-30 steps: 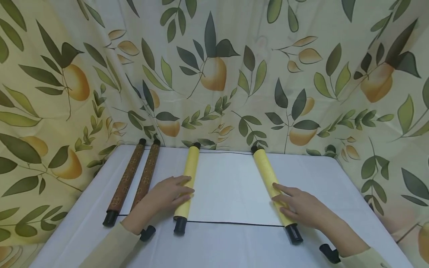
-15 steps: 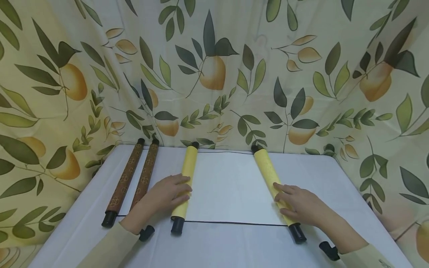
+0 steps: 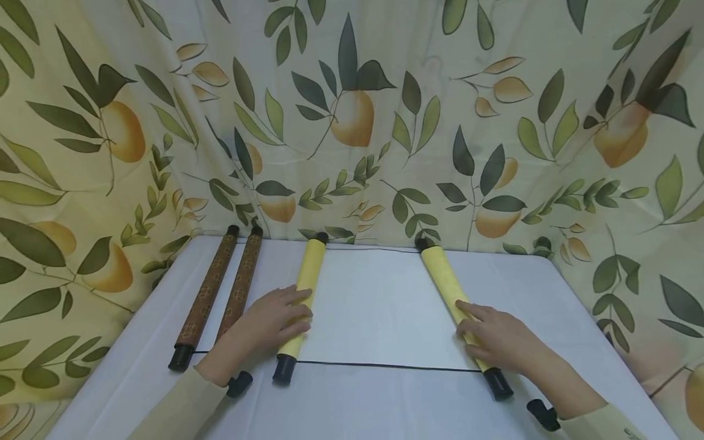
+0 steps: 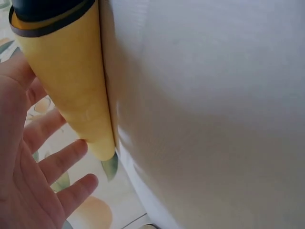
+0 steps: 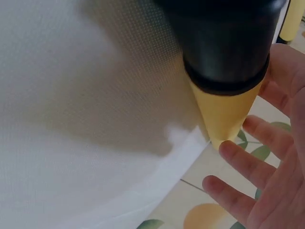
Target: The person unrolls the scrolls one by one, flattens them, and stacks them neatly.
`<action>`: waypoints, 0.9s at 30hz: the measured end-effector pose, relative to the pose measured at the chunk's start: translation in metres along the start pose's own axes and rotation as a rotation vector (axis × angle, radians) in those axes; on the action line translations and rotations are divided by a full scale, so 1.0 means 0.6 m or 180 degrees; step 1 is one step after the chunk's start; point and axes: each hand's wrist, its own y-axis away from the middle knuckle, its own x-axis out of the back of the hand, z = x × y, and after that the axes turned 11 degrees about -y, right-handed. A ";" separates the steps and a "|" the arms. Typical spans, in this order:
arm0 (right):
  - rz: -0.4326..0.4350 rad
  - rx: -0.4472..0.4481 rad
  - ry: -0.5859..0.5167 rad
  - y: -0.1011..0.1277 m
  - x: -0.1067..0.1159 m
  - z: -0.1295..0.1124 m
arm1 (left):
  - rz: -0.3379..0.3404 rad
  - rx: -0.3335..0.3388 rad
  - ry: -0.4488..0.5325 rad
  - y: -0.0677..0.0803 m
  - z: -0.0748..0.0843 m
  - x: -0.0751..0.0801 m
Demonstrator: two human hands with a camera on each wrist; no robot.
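Head view, near the table's (image 3: 352, 409) front edge: the left hand (image 3: 272, 321) and right hand (image 3: 495, 339) lie with fingers spread flat on the two yellow rolls (image 3: 305, 287) (image 3: 445, 284), apparently keeping the white sheet (image 3: 374, 311) between them stretched, while two brown scrolls (image 3: 222, 290) run toward the back-left corner.

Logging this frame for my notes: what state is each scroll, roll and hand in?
Yellow scroll: partly unrolled, flat on the table.
Brown scroll: rolled up, untouched.
Left hand: open, resting on left roll.
Right hand: open, resting on right roll.
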 end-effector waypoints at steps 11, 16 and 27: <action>0.0005 -0.0154 0.0074 -0.004 -0.004 0.001 | -0.0090 0.0082 0.0074 -0.001 -0.002 -0.002; -0.0039 -0.0273 0.0102 -0.009 -0.005 0.000 | -0.0030 0.0066 -0.0027 -0.003 -0.005 -0.004; 0.0096 -0.0279 0.0289 -0.015 -0.009 0.002 | -0.0053 0.0221 -0.0095 -0.009 -0.007 -0.006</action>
